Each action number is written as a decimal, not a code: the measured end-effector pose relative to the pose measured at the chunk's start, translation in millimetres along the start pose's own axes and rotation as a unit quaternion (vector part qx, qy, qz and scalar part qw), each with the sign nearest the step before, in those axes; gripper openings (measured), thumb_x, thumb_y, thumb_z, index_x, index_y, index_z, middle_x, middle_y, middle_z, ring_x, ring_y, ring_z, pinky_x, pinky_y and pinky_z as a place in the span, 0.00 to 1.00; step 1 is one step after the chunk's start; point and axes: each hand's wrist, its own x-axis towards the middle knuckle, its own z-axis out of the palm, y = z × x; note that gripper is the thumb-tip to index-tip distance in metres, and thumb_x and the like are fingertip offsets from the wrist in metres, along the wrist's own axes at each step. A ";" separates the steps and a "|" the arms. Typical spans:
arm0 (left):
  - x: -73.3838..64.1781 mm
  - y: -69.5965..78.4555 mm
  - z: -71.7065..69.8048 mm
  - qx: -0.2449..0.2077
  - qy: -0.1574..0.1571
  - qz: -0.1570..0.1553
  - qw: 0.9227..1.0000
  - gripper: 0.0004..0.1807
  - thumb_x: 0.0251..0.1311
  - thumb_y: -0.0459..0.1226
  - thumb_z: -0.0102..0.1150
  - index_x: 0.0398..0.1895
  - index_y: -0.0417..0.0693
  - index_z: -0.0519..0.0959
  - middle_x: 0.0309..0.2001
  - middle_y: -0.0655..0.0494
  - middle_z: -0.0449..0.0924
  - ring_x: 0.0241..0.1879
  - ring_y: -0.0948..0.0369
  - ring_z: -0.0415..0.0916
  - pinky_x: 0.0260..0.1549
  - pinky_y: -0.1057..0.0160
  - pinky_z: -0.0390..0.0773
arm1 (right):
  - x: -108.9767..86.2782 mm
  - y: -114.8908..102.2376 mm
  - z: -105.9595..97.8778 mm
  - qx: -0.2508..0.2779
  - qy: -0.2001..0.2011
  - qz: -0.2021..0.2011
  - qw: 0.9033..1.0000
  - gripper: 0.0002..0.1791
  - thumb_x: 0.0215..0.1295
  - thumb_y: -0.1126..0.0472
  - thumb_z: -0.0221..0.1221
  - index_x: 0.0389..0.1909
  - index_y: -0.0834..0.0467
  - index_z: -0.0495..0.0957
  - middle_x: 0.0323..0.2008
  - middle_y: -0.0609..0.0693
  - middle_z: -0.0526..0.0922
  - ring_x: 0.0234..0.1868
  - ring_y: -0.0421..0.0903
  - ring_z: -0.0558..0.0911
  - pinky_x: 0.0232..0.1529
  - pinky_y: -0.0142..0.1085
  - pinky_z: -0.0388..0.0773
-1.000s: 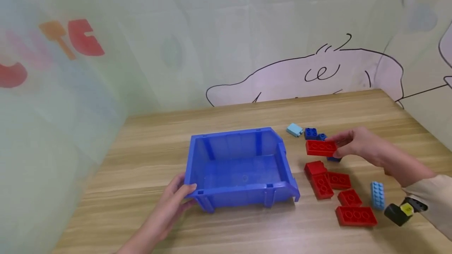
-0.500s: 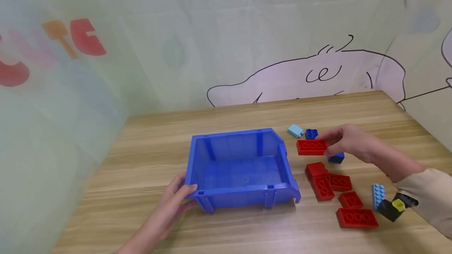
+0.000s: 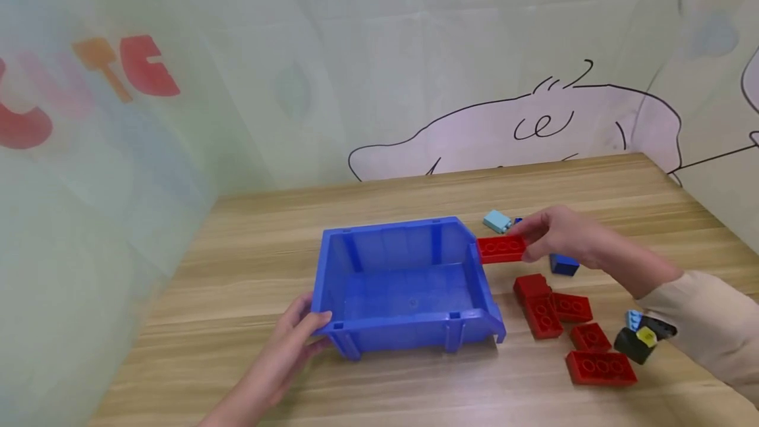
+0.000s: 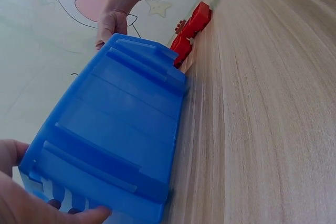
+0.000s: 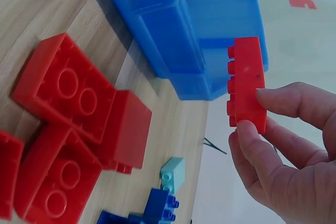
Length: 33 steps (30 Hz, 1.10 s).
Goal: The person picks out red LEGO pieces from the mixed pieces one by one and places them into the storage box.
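Note:
An open-topped blue plastic bin (image 3: 403, 335) stands on the table, with nothing in it in the head view. My left hand (image 3: 296, 335) grips its left side, the thumb over the front left corner of the rim. In my right hand (image 3: 560, 236) a long red toy brick (image 3: 500, 250) is pinched by one end. The brick is raised above the table, its far end overlapping the bin's right rim in the head view. In the right wrist view, thumb and fingers hold the brick (image 5: 249, 82), its studs facing left.
Several red bricks (image 3: 542, 317) lie in a cluster right of the bin. Behind them are a pale blue brick (image 3: 497, 221) and a dark blue brick (image 3: 563, 264). A sky-blue brick (image 3: 633, 319) is partly hidden by the right wrist's camera (image 3: 637, 342). A printed cloth wall borders the table.
My right hand has carried the red brick leftward from above the blue bricks to the bin's right rim. The left hand and the bin have stayed in place.

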 end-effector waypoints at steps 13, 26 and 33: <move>0.5 -1.1 0.3 0.001 0.002 -0.004 1.000 0.31 0.58 0.34 0.48 0.64 0.30 0.56 0.60 0.33 0.63 0.55 0.46 0.67 0.51 0.50 0.73 | 13.3 -19.0 17.0 0.005 -0.023 -0.007 1.000 0.24 0.51 0.72 0.63 0.52 0.69 0.74 0.39 0.57 0.83 0.38 0.48 0.81 0.46 0.46 0.78; -0.5 -0.1 0.4 0.000 0.002 0.000 1.000 0.30 0.59 0.33 0.47 0.64 0.29 0.56 0.60 0.32 0.63 0.55 0.47 0.67 0.52 0.49 0.73 | 26.7 -27.9 32.4 0.016 -0.036 -0.011 0.999 0.24 0.49 0.74 0.63 0.51 0.69 0.75 0.38 0.57 0.82 0.37 0.48 0.81 0.43 0.43 0.80; -1.4 0.8 0.0 -0.005 -0.003 0.002 1.000 0.31 0.58 0.34 0.47 0.65 0.29 0.55 0.60 0.33 0.63 0.55 0.47 0.67 0.52 0.49 0.73 | 32.5 -34.0 40.9 0.025 -0.048 -0.013 0.998 0.24 0.49 0.74 0.63 0.51 0.70 0.75 0.38 0.58 0.82 0.36 0.48 0.81 0.42 0.43 0.80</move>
